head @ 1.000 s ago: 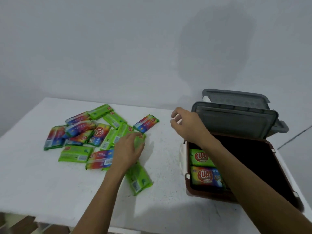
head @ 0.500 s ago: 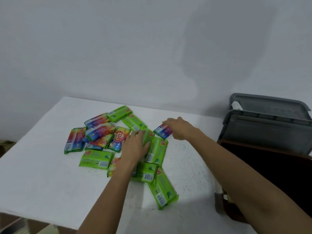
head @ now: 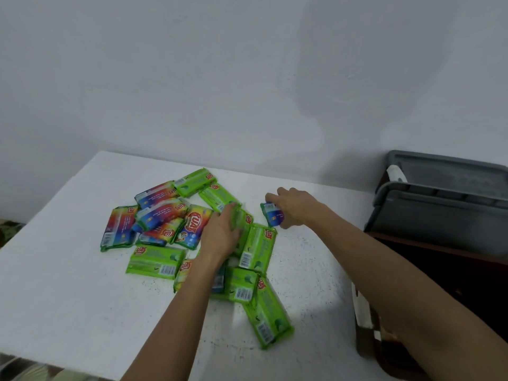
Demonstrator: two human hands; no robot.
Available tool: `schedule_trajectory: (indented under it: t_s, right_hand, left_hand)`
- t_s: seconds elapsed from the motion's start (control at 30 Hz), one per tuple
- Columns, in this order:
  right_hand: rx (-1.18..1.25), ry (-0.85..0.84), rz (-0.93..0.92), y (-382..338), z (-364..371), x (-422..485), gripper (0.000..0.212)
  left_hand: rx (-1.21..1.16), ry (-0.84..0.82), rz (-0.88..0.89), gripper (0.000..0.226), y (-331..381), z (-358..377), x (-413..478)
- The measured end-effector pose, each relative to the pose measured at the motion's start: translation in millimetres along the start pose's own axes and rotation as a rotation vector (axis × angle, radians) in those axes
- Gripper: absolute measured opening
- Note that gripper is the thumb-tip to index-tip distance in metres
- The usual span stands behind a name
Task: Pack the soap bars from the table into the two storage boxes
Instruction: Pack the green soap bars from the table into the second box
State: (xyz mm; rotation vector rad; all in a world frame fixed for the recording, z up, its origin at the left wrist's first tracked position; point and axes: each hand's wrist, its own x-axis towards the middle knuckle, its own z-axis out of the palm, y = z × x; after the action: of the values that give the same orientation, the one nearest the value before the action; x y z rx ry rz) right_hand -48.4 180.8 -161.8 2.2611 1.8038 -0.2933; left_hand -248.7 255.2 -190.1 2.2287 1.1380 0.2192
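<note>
- Right hand (head: 295, 207): fingers closed around 1 rainbow-wrapped soap bar (head: 272, 214), at the pile's right edge.
- Left hand (head: 224, 232): flat, palm down, pressing on green soap bars (head: 258, 248) on the white table (head: 55, 284).
- Storage box (head: 453, 270): lid open, at the table's right.

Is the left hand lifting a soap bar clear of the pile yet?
No, the left hand lies flat on the green soap bars in the pile.

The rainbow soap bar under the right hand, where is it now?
In the head view, the rainbow soap bar lies right of the pile, under the right hand, just above a green bar.
</note>
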Motion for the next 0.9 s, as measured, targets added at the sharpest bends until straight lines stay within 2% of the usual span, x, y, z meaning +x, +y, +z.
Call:
schedule_trajectory:
  t_s: [0.1,0.23,0.37,0.47,0.53,0.63,0.9]
  right_hand:
    - [0.244,0.112,0.043,5.9,-5.5,-14.3,0.071]
    - [0.855,0.303,0.145,9.2,-22.4,-47.3,0.053]
    - [1.297,0.364,0.188,12.1,-29.6,-90.9,0.047]
    - [1.383,0.396,0.169,13.2,-31.6,-124.8,0.043]
    - [1.422,0.424,0.181,14.5,-31.2,-147.4,0.037]
    - [1.446,0.462,0.192,18.7,-29.3,-180.8,0.036]
    - [1.354,0.534,0.221,40.5,-13.2,-267.3,0.041]
  left_hand:
    - [-0.063,-0.011,-0.034,0.070,8.2,-3.1,-1.4]
    - [-0.167,0.030,-0.005,0.073,18.8,-8.3,-10.9]
    - [-0.503,0.106,0.056,0.067,32.4,-15.6,-25.1]
    - [-0.818,0.085,-0.023,0.055,47.4,-19.8,-34.4]
    - [-0.934,0.040,-0.042,0.051,63.7,-22.5,-45.4]
    - [-0.913,-0.027,0.002,0.065,85.2,-23.8,-64.3]
    - [-1.050,-0.105,0.139,0.057,128.0,3.4,-90.9]
